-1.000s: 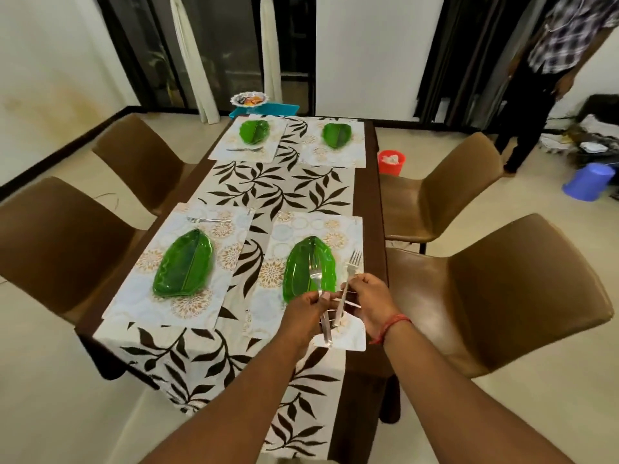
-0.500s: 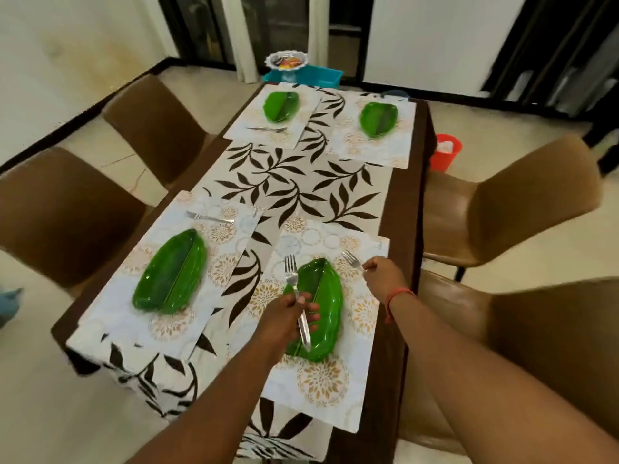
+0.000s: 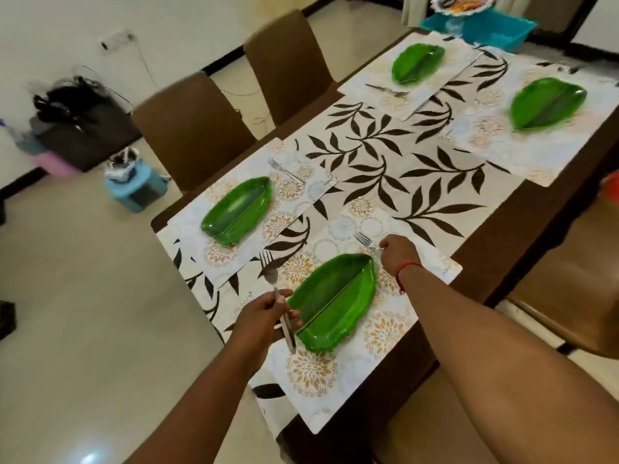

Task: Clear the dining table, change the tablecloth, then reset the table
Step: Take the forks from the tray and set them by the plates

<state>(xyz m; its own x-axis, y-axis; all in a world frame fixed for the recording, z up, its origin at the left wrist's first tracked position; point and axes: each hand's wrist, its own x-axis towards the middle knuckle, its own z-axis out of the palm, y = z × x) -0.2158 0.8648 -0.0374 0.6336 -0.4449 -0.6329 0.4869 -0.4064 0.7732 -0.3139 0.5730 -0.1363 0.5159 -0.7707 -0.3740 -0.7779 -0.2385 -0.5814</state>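
- My left hand [image 3: 264,313], low in the middle of the frame, has its fingers curled around the handle of a fork [image 3: 276,289]. The prongs point up and away, so I think I am carrying this fork to a place that has none.
- My right hand [image 3: 398,251], just right of the middle, pinches the handle end of a second fork [image 3: 363,239]. That fork lies flat on the near placemat [image 3: 385,363], above the tip of the near green leaf plate [image 3: 335,303]. I think I am setting it down there, like the other places.
- The fingertips of my right hand are hidden behind the knuckles, so the pinch is my best guess.
- In the middle left, a second leaf plate [image 3: 236,212] already has its own fork [image 3: 286,170] above it.
- At the top, a third leaf plate [image 3: 418,63] has a fork [image 3: 387,90] beside it too.
- At the upper right, the fourth leaf plate [image 3: 547,103] has no fork that I can see. The fork in my left hand may belong there.
- The tablecloth [image 3: 395,155] with dark leaves runs up the middle of the table, under the mats.
- The near placemat comes right up to the table edge at the lower right, so I should not push it.
- Brown chairs [image 3: 191,128] stand close along the left side. The floor in the lower left is open for me to walk.
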